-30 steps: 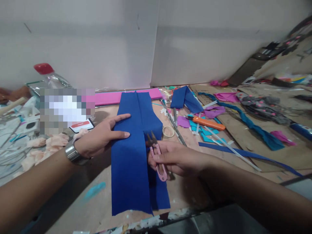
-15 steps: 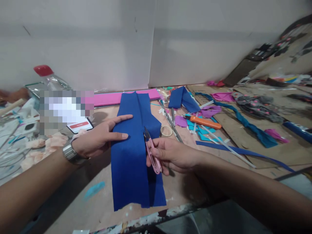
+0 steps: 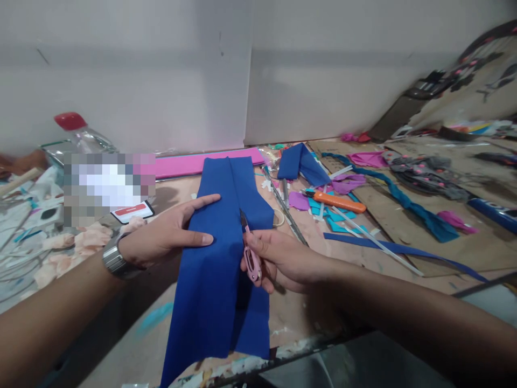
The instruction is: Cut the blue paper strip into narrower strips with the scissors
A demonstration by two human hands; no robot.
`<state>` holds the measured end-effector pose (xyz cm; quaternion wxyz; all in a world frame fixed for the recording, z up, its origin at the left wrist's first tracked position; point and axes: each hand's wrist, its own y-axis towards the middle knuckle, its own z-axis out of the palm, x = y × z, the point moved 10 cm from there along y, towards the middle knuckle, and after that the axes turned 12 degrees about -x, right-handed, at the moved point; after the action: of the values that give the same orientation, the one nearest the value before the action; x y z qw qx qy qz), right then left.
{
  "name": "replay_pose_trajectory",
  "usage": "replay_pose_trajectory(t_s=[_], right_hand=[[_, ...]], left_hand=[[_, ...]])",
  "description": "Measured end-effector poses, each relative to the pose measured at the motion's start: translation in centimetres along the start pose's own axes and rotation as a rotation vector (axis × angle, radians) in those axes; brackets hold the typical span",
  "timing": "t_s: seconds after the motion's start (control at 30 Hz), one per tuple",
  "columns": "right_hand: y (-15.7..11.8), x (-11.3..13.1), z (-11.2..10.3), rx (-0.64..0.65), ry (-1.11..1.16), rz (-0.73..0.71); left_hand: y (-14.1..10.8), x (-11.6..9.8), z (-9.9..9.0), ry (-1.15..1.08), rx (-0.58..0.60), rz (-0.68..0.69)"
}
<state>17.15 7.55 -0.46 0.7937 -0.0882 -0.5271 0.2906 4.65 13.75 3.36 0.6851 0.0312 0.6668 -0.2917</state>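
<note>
A long blue sheet (image 3: 210, 275), crepe paper or cloth by its look, lies lengthwise over the table with a slit running down its middle. My left hand (image 3: 172, 234) rests on its left side, thumb and forefinger spread apart on top; the other fingers are hidden. Pink thread snips (image 3: 252, 258) are gripped in my right hand (image 3: 283, 258), their dark blades close together at the upper end of the slit. Below the blades the cut edges part, and the right portion hangs lower, in shadow.
Behind the sheet lies a folded pink strip (image 3: 202, 163). To the right are a folded blue piece (image 3: 301, 164), an orange cutter (image 3: 339, 201), a tape ring (image 3: 278, 217) and colourful scraps. A phone (image 3: 133, 212) and a red-capped bottle (image 3: 89, 134) stand left. The table edge (image 3: 291, 345) is near.
The slit has grown longer toward the far end. The near end of the blue sheet has swung left and reaches past the table edge. The snips have turned slightly, their blades now closer together.
</note>
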Motion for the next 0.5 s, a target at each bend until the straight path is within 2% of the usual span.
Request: replay_pose_trajectory(t_s=[0.23, 0.5], right_hand=[[0.18, -0.33, -0.22, -0.033, -0.024, -0.027], [-0.14, -0.2, -0.57, -0.07, -0.082, 0.016]], left_hand=[[-0.23, 0.38, 0.06, -0.003, 0.015, -0.004], [0.07, 0.54, -0.05, 0.043, 0.014, 0.015]])
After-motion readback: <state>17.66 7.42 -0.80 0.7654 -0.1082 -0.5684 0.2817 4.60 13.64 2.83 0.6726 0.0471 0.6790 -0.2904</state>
